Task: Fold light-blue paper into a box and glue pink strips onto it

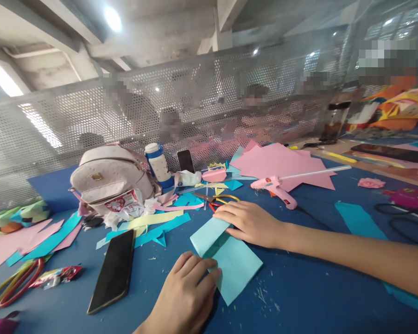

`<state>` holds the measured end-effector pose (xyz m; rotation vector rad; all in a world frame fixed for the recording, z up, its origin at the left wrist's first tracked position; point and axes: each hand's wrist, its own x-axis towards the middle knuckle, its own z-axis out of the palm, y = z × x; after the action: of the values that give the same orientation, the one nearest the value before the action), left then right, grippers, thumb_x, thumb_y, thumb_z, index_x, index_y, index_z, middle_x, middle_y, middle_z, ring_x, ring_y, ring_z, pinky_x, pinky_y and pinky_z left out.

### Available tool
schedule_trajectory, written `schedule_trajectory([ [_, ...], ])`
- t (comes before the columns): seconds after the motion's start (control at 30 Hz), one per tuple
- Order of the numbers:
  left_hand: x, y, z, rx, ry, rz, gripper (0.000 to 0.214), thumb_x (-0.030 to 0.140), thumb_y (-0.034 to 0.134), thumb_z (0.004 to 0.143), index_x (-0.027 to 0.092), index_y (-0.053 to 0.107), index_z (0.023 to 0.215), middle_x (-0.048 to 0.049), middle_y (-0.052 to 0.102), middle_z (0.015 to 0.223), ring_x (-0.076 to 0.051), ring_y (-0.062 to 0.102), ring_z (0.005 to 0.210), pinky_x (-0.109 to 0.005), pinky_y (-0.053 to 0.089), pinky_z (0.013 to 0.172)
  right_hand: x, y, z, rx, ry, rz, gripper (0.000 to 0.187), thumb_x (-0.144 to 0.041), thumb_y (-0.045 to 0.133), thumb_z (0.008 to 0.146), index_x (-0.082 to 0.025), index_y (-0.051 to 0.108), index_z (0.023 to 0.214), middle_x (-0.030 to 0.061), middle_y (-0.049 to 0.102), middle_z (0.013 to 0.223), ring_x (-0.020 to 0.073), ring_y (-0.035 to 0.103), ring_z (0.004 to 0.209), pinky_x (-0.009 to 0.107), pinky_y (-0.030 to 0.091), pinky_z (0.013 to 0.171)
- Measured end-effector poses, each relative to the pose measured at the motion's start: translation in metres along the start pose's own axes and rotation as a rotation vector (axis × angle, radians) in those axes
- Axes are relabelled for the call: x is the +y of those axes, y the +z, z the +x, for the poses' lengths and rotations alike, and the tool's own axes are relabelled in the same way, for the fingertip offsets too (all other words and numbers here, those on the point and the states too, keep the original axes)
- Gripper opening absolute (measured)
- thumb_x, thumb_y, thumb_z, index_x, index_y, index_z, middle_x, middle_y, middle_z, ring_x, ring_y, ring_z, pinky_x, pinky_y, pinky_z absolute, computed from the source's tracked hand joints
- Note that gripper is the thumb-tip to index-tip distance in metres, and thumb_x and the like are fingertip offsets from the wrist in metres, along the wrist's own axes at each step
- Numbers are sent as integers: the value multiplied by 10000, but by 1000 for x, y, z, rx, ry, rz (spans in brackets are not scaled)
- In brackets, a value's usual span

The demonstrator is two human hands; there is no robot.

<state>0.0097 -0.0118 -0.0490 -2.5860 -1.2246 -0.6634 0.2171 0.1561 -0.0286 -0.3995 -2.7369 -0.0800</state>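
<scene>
folded blue paper (237, 269) lies between the hands. left hand (183, 299) fingers press its near edge, right hand (252, 223) fingers its far corner, all flat, ungripping.

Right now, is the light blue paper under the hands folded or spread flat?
Folded: the light blue paper shows a paler flap doubled over, pressed by the right hand and left hand.

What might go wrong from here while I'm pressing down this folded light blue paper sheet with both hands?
The right hand rests beside the red-and-yellow-handled metal scissors; sliding forward might bump them.
The pink plastic glue gun lies just behind that wrist, its black cord trailing close by; a snag may drag it.
The left hand presses only the near edge of the folded light blue paper sheet, so the fold may slip.
</scene>
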Motion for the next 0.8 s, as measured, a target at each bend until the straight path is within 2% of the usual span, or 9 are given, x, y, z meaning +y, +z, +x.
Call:
schedule_trajectory([
  [0.13, -1, -1, -1, -12, 6, 22, 284, 94, 457, 921, 151, 617, 1148, -95, 722, 1115, -242, 655, 855, -412, 498, 800, -4, 1, -5, 69, -9, -7, 444, -307, 626, 907, -155, 540, 1316, 117, 613, 1298, 271, 539, 1178, 462, 437, 996],
  [0.2, 0, -2, -1, -30, -8, 18, 276, 92, 458, 928, 149, 613, 1150, -94, 720, 1091, -239, 647, 848, -409, 492, 797, -7, -1, -9, 116, -30, -9, 422, -372, 622, 908, -147, 563, 1260, 126, 615, 1256, 275, 538, 1131, 440, 437, 960],
  [0.33, 2, -5, 0, -37, -41, 1, 231, 86, 467, 931, 156, 625, 1084, -80, 711, 970, -229, 613, 801, -387, 484, 738, -22, -5, -14, 190, -218, -29, 219, -374, 525, 968, -191, 643, 982, 41, 644, 888, 192, 531, 792, 337, 401, 727],
  [0.47, 4, -7, 1, -24, -50, -32, 208, 72, 479, 927, 166, 630, 1034, -58, 712, 943, -211, 603, 778, -377, 478, 739, -41, -1, -20, 98, -386, -59, 276, -337, 437, 1001, -194, 669, 960, 5, 601, 733, 167, 478, 664, 330, 309, 592],
  [0.57, 3, -9, 3, 8, -25, -39, 179, 79, 493, 935, 163, 632, 1010, -45, 728, 926, -193, 621, 760, -383, 473, 778, -48, 6, -24, 51, -386, -51, 288, -356, 445, 993, -189, 679, 1019, 4, 616, 743, 169, 497, 663, 337, 284, 568],
  [0.7, 2, -10, 3, 39, -11, -28, 159, 88, 517, 931, 168, 639, 994, -33, 744, 919, -189, 637, 752, -388, 465, 786, -47, 12, -25, 19, -300, -63, 320, -401, 453, 993, -179, 667, 1080, 8, 642, 772, 181, 537, 683, 343, 278, 571],
  [0.8, 2, -10, 3, 34, -6, -24, 138, 94, 524, 928, 162, 637, 968, -39, 747, 926, -193, 645, 749, -391, 467, 778, -46, 13, -23, -20, -239, -82, 411, -455, 450, 997, -138, 618, 1197, 32, 673, 841, 197, 571, 725, 343, 279, 566],
])
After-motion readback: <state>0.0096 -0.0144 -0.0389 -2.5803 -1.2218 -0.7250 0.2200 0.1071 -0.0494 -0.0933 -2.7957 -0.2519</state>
